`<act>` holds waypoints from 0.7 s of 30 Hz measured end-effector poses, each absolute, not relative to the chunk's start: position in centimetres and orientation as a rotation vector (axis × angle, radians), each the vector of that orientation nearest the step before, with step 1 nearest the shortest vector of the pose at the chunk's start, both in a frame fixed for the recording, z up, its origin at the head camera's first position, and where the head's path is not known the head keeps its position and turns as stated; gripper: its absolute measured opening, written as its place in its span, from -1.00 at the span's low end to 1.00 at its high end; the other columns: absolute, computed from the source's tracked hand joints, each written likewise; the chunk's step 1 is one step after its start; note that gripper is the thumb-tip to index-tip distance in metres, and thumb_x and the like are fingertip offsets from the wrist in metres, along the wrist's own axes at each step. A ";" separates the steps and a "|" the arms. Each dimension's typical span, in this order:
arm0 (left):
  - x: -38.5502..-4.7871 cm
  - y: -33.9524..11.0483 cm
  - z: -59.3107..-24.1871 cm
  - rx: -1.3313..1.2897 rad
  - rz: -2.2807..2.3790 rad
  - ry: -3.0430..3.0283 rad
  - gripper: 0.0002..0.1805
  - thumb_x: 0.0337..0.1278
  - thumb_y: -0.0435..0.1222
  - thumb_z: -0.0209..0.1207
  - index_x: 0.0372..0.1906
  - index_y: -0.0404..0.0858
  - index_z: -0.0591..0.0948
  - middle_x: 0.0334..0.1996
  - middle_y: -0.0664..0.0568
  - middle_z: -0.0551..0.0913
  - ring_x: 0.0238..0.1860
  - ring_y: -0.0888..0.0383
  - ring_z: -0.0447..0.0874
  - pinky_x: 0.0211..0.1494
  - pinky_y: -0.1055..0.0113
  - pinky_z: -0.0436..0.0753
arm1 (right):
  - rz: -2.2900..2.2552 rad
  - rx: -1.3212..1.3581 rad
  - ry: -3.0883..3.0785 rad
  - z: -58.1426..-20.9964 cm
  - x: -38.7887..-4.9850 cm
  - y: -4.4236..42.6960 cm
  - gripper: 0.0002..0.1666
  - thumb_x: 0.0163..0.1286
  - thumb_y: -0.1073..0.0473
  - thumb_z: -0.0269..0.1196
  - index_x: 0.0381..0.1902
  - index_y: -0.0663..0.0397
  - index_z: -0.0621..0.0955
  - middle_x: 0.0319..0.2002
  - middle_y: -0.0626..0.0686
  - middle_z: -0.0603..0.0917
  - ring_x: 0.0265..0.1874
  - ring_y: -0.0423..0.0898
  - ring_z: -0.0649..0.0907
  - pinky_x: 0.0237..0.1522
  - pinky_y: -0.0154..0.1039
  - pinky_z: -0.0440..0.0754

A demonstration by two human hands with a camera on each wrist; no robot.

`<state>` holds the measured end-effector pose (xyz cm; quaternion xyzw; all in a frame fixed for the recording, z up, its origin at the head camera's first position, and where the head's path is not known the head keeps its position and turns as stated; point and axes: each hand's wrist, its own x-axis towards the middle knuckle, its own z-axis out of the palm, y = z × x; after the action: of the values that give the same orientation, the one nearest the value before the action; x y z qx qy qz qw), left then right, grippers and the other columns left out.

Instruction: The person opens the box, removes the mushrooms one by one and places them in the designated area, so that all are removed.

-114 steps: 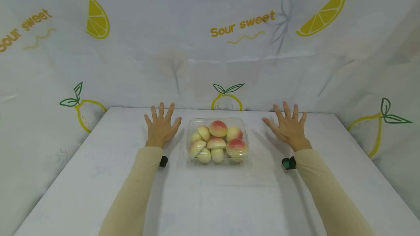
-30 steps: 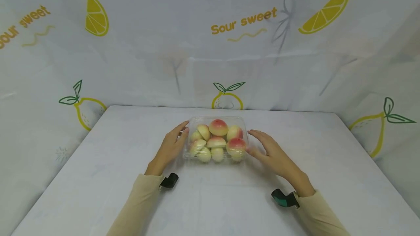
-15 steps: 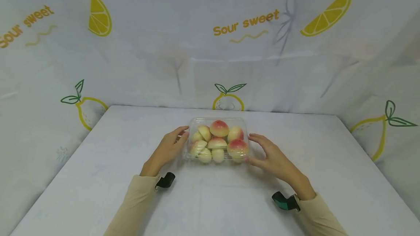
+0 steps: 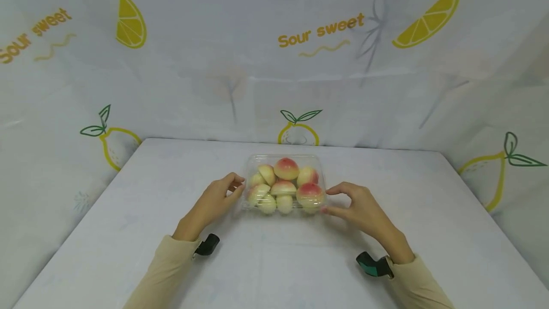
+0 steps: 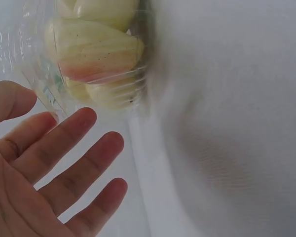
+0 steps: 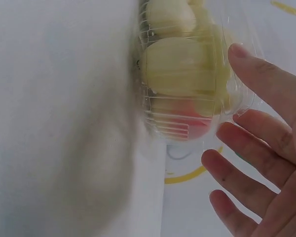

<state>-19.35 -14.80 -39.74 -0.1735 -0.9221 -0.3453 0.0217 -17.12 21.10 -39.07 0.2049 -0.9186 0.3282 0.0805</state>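
Apparently the step is taking hold: left hand (image 4: 213,200) and right hand (image 4: 361,209) flank the clear box (image 4: 306,159) on the table (image 4: 274,266), outer fingers spread, any pinch unclear; next probably needs gentle, matched pressure.

Right hand (image 6: 285,185) beside clear box (image 6: 246,100), pale fruit (image 6: 175,66) inside

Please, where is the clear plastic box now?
In the head view, the clear plastic box is on the table toward its far edge, between the left hand and the right hand.
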 end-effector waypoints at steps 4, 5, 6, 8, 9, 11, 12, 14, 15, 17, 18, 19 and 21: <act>-18.7 -14.8 -39.8 -0.553 -1.062 -2.839 -0.77 0.45 -0.20 0.06 0.01 -0.23 0.59 -0.06 -0.05 0.75 -0.01 -0.02 0.70 0.04 0.01 0.67 | 0.966 0.636 -2.705 -39.1 -17.1 21.1 -0.67 0.01 0.01 0.57 -0.28 -0.01 0.75 -0.21 -0.06 0.79 -0.08 0.01 0.74 0.06 0.09 0.64; -18.5 -14.8 -39.7 -0.550 -1.071 -2.833 -0.78 0.44 -0.20 0.07 -0.01 -0.21 0.59 -0.08 -0.04 0.75 -0.01 -0.01 0.70 0.04 0.00 0.67 | 0.968 0.644 -2.696 -39.1 -17.1 21.1 -0.71 0.01 0.03 0.57 -0.32 -0.05 0.75 -0.24 -0.09 0.78 -0.12 -0.03 0.74 0.03 0.07 0.65; -18.3 -14.8 -39.7 -0.553 -1.074 -2.824 -0.80 0.44 -0.20 0.09 -0.03 -0.20 0.60 -0.09 -0.03 0.75 -0.01 -0.01 0.70 0.04 -0.01 0.67 | 0.972 0.653 -2.686 -39.1 -17.1 21.1 -0.74 0.00 0.04 0.58 -0.35 -0.08 0.74 -0.26 -0.12 0.78 -0.16 -0.07 0.74 0.00 0.05 0.66; -18.0 -14.9 -39.8 -0.565 -1.077 -2.807 -0.83 0.41 -0.21 0.12 -0.06 -0.18 0.61 -0.11 -0.02 0.76 -0.01 -0.01 0.70 0.04 -0.02 0.66 | 0.980 0.671 -2.670 -39.1 -17.1 21.1 -0.77 0.00 0.06 0.58 -0.38 -0.13 0.74 -0.29 -0.18 0.75 -0.21 -0.13 0.73 -0.05 0.02 0.67; -17.9 -14.9 -39.8 -0.573 -1.080 -2.798 -0.84 0.40 -0.22 0.14 -0.07 -0.18 0.61 -0.12 -0.02 0.76 -0.02 -0.01 0.71 0.04 -0.02 0.66 | 0.983 0.679 -2.665 -39.2 -17.1 21.1 -0.78 0.00 0.06 0.58 -0.39 -0.15 0.74 -0.30 -0.21 0.74 -0.24 -0.16 0.72 -0.07 0.00 0.67; -17.7 -15.0 -39.9 -0.591 -1.080 -2.783 -0.85 0.37 -0.22 0.17 -0.08 -0.17 0.61 -0.12 0.00 0.76 -0.04 0.02 0.72 0.06 -0.02 0.64 | 0.997 0.700 -2.657 -39.3 -17.1 21.2 -0.79 0.00 0.08 0.58 -0.40 -0.18 0.74 -0.32 -0.23 0.72 -0.27 -0.21 0.70 -0.10 -0.04 0.68; -17.6 -15.0 -40.1 -0.601 -1.081 -2.776 -0.85 0.37 -0.22 0.18 -0.08 -0.17 0.61 -0.11 0.01 0.76 -0.05 0.03 0.72 0.06 -0.01 0.64 | 1.007 0.713 -2.651 -39.3 -17.2 21.2 -0.79 -0.01 0.09 0.58 -0.41 -0.19 0.74 -0.33 -0.24 0.71 -0.27 -0.23 0.69 -0.10 -0.08 0.68; -17.6 -15.1 -40.3 -0.622 -1.104 -2.754 -0.86 0.35 -0.23 0.20 -0.09 -0.17 0.61 -0.10 0.02 0.76 -0.06 0.05 0.73 0.07 0.01 0.63 | 1.022 0.741 -2.642 -39.4 -17.2 21.2 -0.80 0.00 0.12 0.58 -0.42 -0.19 0.74 -0.33 -0.24 0.70 -0.27 -0.28 0.66 -0.11 -0.16 0.66; -17.6 -15.2 -40.4 -0.635 -1.115 -2.744 -0.86 0.34 -0.23 0.20 -0.09 -0.18 0.61 -0.09 0.02 0.76 -0.06 0.06 0.73 0.07 0.02 0.63 | 1.034 0.755 -2.638 -39.5 -17.3 21.2 -0.80 0.01 0.13 0.57 -0.43 -0.19 0.74 -0.33 -0.24 0.69 -0.28 -0.29 0.64 -0.12 -0.20 0.65; -17.6 -15.3 -40.6 -0.667 -1.135 -2.716 -0.86 0.33 -0.24 0.22 -0.10 -0.19 0.60 -0.08 0.02 0.75 -0.08 0.07 0.73 0.07 0.04 0.64 | 1.057 0.786 -2.624 -39.6 -17.4 21.2 -0.80 0.01 0.18 0.57 -0.44 -0.18 0.73 -0.34 -0.22 0.68 -0.29 -0.30 0.63 -0.15 -0.24 0.63; -17.6 -15.4 -40.7 -0.683 -1.143 -2.701 -0.85 0.31 -0.25 0.24 -0.11 -0.20 0.60 -0.08 0.01 0.75 -0.09 0.07 0.74 0.06 0.04 0.65 | 1.066 0.799 -2.617 -39.6 -17.4 21.3 -0.80 0.02 0.20 0.56 -0.44 -0.17 0.73 -0.34 -0.21 0.67 -0.29 -0.30 0.62 -0.17 -0.25 0.63; -17.5 -15.4 -40.7 -0.700 -1.145 -2.686 -0.85 0.29 -0.26 0.25 -0.12 -0.21 0.61 -0.09 0.01 0.76 -0.10 0.08 0.74 0.05 0.05 0.65 | 1.075 0.808 -2.612 -39.7 -17.4 21.3 -0.80 0.02 0.22 0.56 -0.44 -0.17 0.74 -0.33 -0.20 0.67 -0.30 -0.31 0.61 -0.18 -0.25 0.62; -17.5 -15.5 -40.7 -0.737 -1.133 -2.660 -0.84 0.25 -0.28 0.29 -0.15 -0.24 0.61 -0.13 0.02 0.76 -0.14 0.11 0.74 0.02 0.07 0.67 | 1.108 0.824 -2.601 -39.8 -17.4 21.4 -0.79 0.02 0.26 0.55 -0.44 -0.15 0.74 -0.33 -0.18 0.67 -0.32 -0.31 0.62 -0.23 -0.23 0.64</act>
<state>-17.52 -15.50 -40.69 -0.2463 -0.8887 -0.3787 0.0789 -17.41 21.38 -39.79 0.2784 -0.8790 0.3744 0.0983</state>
